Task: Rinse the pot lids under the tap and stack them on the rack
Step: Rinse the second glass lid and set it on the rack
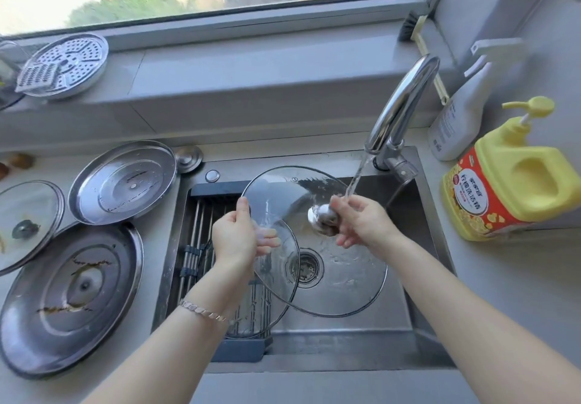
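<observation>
The rinsing step is in hand. A glass lid is held tilted over the sink, above the drain. Its left rim is pinched by the left grip, thumb on the near face and fingers seen through the glass. Its metal knob is clasped in the curled fingers of the right grip. The stream from the tap is received at the knob and the right grip's fingers, so mainly that part of the lid is being wetted.

A second lid, also glass, appears to be laid already on the rack, which is set in the left part of the sink under the left forearm. Three more are laid on the surface to the left: a steel lid, a larger streaked lid with brown residue, and a small glass lid. These are judged not yet rinsed.

For the next move, the held lid would need to be turned or shifted under the stream until both faces are covered. It would then be carried left and set on the rack against the one there. Care is called for, since wet glass is slippery and could be chipped against glass.
</observation>
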`<state>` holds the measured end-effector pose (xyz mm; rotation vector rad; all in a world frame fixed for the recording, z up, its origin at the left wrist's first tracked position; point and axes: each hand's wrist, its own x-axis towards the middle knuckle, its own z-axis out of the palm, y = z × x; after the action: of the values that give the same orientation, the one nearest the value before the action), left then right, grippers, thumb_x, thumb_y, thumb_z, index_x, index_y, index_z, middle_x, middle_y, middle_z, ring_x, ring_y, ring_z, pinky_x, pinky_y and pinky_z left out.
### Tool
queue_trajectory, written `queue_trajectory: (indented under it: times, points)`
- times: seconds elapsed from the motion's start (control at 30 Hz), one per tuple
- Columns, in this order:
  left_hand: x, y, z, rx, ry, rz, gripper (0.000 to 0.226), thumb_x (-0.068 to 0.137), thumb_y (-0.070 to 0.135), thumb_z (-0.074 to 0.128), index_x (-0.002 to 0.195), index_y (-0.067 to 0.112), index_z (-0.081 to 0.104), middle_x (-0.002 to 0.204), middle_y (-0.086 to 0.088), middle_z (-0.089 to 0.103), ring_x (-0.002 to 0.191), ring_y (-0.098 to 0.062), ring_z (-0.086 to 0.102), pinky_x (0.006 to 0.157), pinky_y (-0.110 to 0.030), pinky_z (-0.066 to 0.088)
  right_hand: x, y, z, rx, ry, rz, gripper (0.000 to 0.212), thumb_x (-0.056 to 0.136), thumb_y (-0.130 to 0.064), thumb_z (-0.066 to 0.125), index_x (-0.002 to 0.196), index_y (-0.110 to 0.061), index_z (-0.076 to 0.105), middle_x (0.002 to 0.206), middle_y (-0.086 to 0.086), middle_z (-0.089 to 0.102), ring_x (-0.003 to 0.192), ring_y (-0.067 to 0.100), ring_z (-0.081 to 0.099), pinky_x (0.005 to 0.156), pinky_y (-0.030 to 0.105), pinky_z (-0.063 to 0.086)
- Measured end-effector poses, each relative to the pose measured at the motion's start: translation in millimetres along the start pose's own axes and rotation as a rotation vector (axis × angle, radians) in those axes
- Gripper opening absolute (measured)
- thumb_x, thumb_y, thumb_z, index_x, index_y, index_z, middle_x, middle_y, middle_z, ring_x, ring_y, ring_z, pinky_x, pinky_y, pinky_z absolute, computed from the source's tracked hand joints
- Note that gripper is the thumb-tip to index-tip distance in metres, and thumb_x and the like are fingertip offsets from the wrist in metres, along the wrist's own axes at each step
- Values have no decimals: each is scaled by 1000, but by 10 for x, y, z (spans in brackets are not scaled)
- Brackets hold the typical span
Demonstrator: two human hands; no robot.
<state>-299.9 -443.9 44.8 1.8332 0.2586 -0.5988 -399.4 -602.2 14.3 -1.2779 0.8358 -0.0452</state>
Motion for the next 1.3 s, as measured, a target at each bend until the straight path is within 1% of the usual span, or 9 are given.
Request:
queue_trajectory:
  times: [0.1, 0.23, 0.37, 0.47, 0.7, 0.87, 1.13, 1.2, 1.3]
  points:
    - [-12, -4, 41, -19, -4, -8, 43, 99, 40, 35, 71, 8, 39, 56, -17, 62, 33, -15, 58, 29, -14, 35, -8, -15, -10, 43, 52, -30, 28, 94, -29, 50, 72, -12, 52, 41, 1, 46, 35, 9, 58, 34, 16, 43]
    - [-67, -8, 83, 22, -18, 35, 44, 99, 39, 34, 70, 7, 41, 51, -12, 61, 33, -15, 58, 30, -15, 35, -29, -24, 75, -693, 177, -82, 50, 78, -65, 52, 83, -16, 49, 70, -1, 62, 50, 14, 62, 62, 32, 51]
    - [-121, 22, 115, 105, -46, 102, 45, 99, 38, 35, 66, 8, 42, 54, -15, 61, 34, -17, 58, 30, -16, 35, -15, 38, 96, -974, 195, -41, 39, 87, -58, 32, 75, -23, 47, 82, 3, 65, 73, 27, 65, 77, 34, 49]
    - [-186, 116, 240, 219, -136, 206, 45, 98, 38, 38, 67, 7, 46, 51, -15, 61, 39, -23, 58, 34, -21, 41, 8, 153, -52, -872, 178, 10, 41, 94, -35, 25, 69, -16, 50, 68, 6, 65, 68, 27, 66, 75, 34, 49]
    - [-225, 226, 904, 662, -363, 473, 41, 96, 39, 39, 80, 4, 56, 67, -14, 68, 60, -31, 66, 66, -43, 56, 111, 101, -742, -460, 491, 41, 40, 97, -21, 39, 132, -2, 44, 128, 16, 54, 116, 32, 52, 96, 35, 39]
    - [-335, 169, 1047, 779, -437, 543, 37, 96, 37, 39, 74, 11, 49, 69, -13, 66, 65, -34, 64, 65, -46, 55, 287, 20, -861, -114, 456, 136, 35, 95, -7, 39, 124, 13, 43, 132, 33, 44, 123, 41, 45, 106, 52, 36]
    - [-350, 262, 648, 671, -374, 502, 40, 96, 35, 42, 83, -1, 55, 71, -20, 67, 59, -30, 67, 60, -48, 56, 519, -87, -591, -82, 403, 99, 13, 87, 1, 43, 88, -7, 54, 69, 3, 40, 72, 21, 42, 90, 44, 46]
    - [-355, 303, 545, 669, -356, 502, 41, 95, 34, 42, 83, -3, 55, 70, -21, 67, 56, -27, 67, 59, -48, 56, 494, -91, -561, -107, 329, 143, 35, 89, -6, 46, 124, -3, 47, 96, 8, 53, 90, 21, 49, 104, 50, 39]
    - [-374, 349, 408, 677, -340, 495, 42, 96, 32, 43, 82, -6, 54, 68, -20, 68, 52, -23, 68, 58, -48, 56, 348, -1, -509, -333, 225, 190, 65, 91, -17, 48, 148, -9, 18, 151, 10, 28, 134, 27, 35, 110, 47, 33]
